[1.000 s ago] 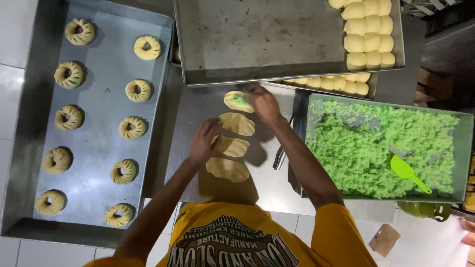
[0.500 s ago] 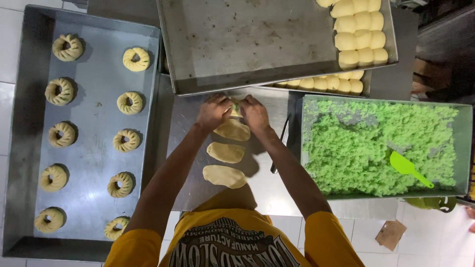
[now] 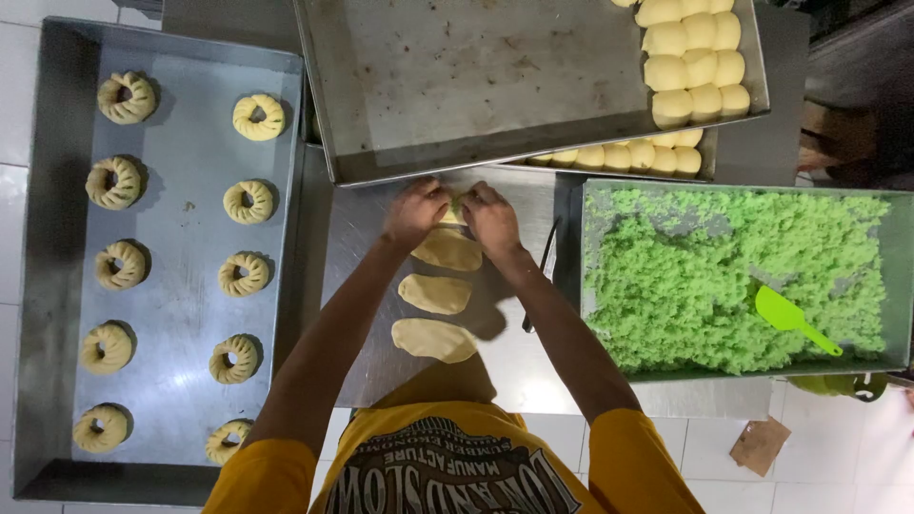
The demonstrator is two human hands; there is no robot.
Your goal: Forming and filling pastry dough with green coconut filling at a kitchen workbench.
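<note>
My left hand [image 3: 415,211] and my right hand [image 3: 491,217] meet over a dough piece with green filling [image 3: 454,211] on the steel worktop [image 3: 354,286], fingers pinched on it from both sides. Three flat oval dough pieces lie in a row below the hands: the first [image 3: 449,249] touches the hands, the second [image 3: 434,293] and third [image 3: 433,339] lie closer to me.
A tray [image 3: 181,152] at the left carries several ring-shaped twisted dough pieces. A tray of green filling [image 3: 743,276] with a green spatula [image 3: 790,318] stands at the right. Trays with dough balls [image 3: 693,57] sit at the back. A dark knife [image 3: 541,276] lies by the filling tray.
My hands have come together on the farthest dough piece; a second ago the left hand lay lower by the flat pieces and the right alone touched the filled piece.
</note>
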